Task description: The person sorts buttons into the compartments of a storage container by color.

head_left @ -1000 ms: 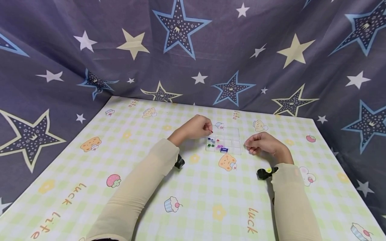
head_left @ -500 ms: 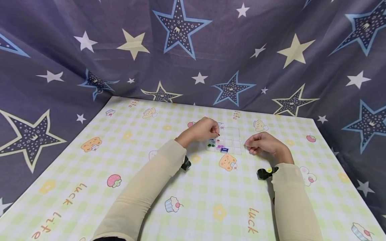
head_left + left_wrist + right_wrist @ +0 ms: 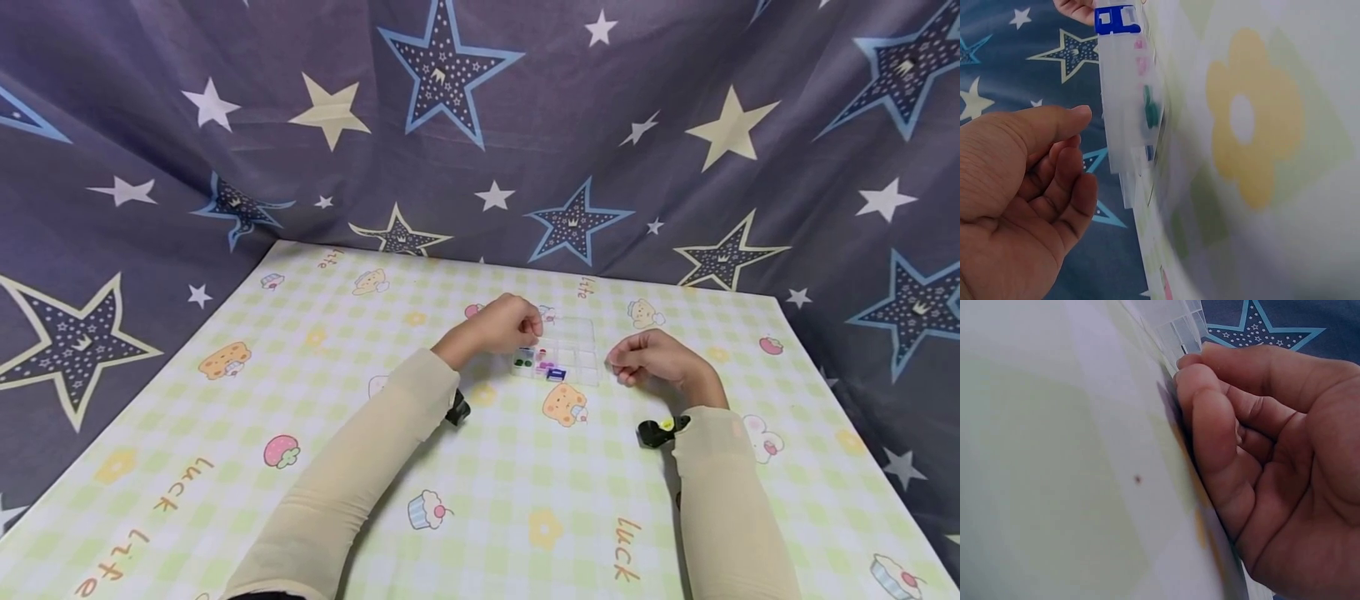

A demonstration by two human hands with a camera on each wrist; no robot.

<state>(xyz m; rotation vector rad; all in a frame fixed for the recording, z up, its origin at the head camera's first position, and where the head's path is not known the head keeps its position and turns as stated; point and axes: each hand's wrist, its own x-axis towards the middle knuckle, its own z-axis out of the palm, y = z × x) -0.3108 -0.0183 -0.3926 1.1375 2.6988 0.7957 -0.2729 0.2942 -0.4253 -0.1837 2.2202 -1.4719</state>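
Observation:
A small clear compartment box (image 3: pixel 576 367) lies on the table, its clear lid (image 3: pixel 577 332) folded back. Toward the front is a blue latch (image 3: pixel 556 375). Green pieces (image 3: pixel 522 362), pink pieces (image 3: pixel 546 366) and a red piece (image 3: pixel 542 352) sit in separate compartments. Over the box's back left corner hovers my left hand (image 3: pixel 510 323), fingers loosely bent. Nothing shows between its fingertips in the left wrist view (image 3: pixel 1029 169). My right hand (image 3: pixel 660 360) rests on the table just beside the box's right side, fingers loosely curled, holding nothing visible; contact with the box is unclear.
A green-and-white checked cloth (image 3: pixel 480 533) with printed cartoons covers the table. Behind it hangs a dark star-patterned curtain (image 3: pixel 525 125). Black wrist camera mounts (image 3: pixel 662 431) sit below both hands.
My left hand moved right over the box with a tiny red piece at its fingertips, then lifted slightly. That piece no longer shows in its fingers. The right hand stayed put.

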